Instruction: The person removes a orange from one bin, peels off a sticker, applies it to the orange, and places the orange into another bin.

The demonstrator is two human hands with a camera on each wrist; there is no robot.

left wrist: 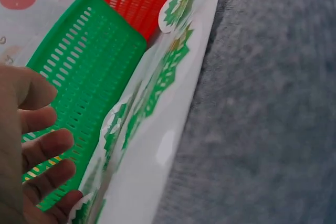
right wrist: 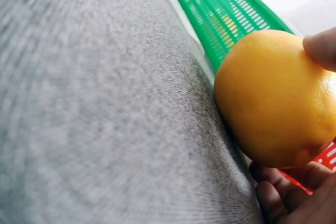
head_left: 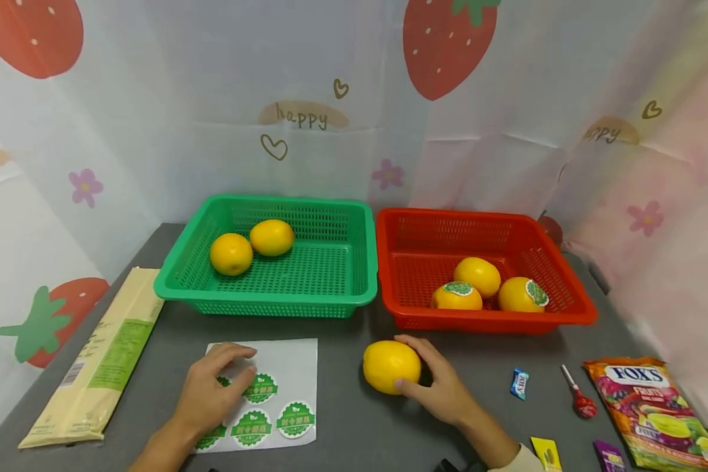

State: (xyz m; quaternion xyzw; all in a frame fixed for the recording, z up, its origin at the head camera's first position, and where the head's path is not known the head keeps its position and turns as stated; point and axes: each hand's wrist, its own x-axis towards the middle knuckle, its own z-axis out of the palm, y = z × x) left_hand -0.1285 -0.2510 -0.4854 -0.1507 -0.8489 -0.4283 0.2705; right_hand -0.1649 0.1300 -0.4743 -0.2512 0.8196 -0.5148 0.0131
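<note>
We see right hand (head_left: 442, 387) curled round round yellow lemon (head_left: 391, 366) on grey counter (head_left: 354, 419); left hand (head_left: 212, 391), fingers relaxed, pressing white sheet of green round stickers (head_left: 289, 387).

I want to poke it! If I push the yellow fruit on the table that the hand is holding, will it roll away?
Probably yes. The yellow fruit is round and smooth and sits on a flat grey table, so a push would likely roll it. Right now the right hand cups it, which should stop it. It looks firm, not squashy, so it likely keeps its shape.

glossy sticker sheet (head_left: 283, 387), matt tabletop (head_left: 354, 419)
</note>
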